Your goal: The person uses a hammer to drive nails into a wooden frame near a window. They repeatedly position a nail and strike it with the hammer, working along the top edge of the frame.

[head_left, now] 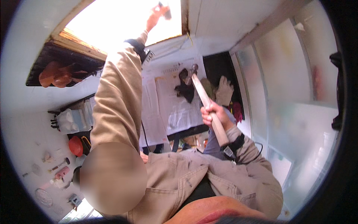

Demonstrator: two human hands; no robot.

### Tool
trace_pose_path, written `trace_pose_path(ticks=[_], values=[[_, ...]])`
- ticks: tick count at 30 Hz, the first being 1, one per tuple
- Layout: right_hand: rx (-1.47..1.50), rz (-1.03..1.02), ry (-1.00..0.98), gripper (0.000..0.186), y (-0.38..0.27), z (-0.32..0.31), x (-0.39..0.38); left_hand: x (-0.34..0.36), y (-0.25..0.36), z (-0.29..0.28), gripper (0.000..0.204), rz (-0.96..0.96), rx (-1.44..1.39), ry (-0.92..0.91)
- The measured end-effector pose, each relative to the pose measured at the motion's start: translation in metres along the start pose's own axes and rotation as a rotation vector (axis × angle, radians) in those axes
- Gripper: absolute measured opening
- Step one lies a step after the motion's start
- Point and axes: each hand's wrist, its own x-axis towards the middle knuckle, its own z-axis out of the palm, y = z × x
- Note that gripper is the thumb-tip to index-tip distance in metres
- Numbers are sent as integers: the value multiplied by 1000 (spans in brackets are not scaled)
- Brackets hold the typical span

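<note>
My left arm stretches up to a bright window point(104, 18) in a wooden frame, where my left hand point(154, 16) is closed round a small dark object point(166, 12), washed out by the glare. My right hand point(212, 112) grips the pale wooden handle of a hammer point(201, 87), whose metal head lies over dark cloth or gloves point(184, 90) above paper sheets point(164, 119) on a table. A pale glove point(225, 91) lies to the right of the hammer, near a pink-red item point(237, 111).
A dark shelf on the left holds orange-brown objects point(56, 76); below are plastic packages point(74, 119) and a red round item point(75, 146). Small items hang on the left wall point(30, 130). Pale translucent panels point(268, 82) line the right side. A thin cord dangles by the window.
</note>
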Motion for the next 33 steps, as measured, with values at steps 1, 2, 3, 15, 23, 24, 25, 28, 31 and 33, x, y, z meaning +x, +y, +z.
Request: trace_pose_path(ticks=[1, 2, 3, 15, 23, 24, 25, 28, 31, 33], values=[[38, 17, 26, 55, 0, -2, 0, 0, -6, 0, 42, 11, -19, -5], [76, 26, 39, 53, 1, -3, 1, 6, -11, -3, 41, -36, -56, -20], [64, 21, 22, 52, 2, -4, 1, 12, -13, -6, 40, -75, -90, -31], [113, -3, 5, 50, 10, -4, 1, 9, -18, -17, 45, -104, -29, -38], [75, -35, 75, 34, 12, 2, 0, 10, -27, -27, 35, 43, -160, -154], [42, -44, 85, 33, 12, 2, 0, 9, -22, -25, 34, 134, -100, -146], [40, -57, 80, 31, 13, 2, -1, 7, -18, -22, 34, 57, -101, -106], [23, -75, 78, 28, 16, 0, -3, 6, -10, -19, 39, 12, -61, -59], [29, -84, 108, 24, 16, 0, -4, 8, -13, -21, 45, -38, 6, -22], [72, -70, 75, 21, 11, -2, -8, 7, -16, -22, 45, -71, 15, -4]])
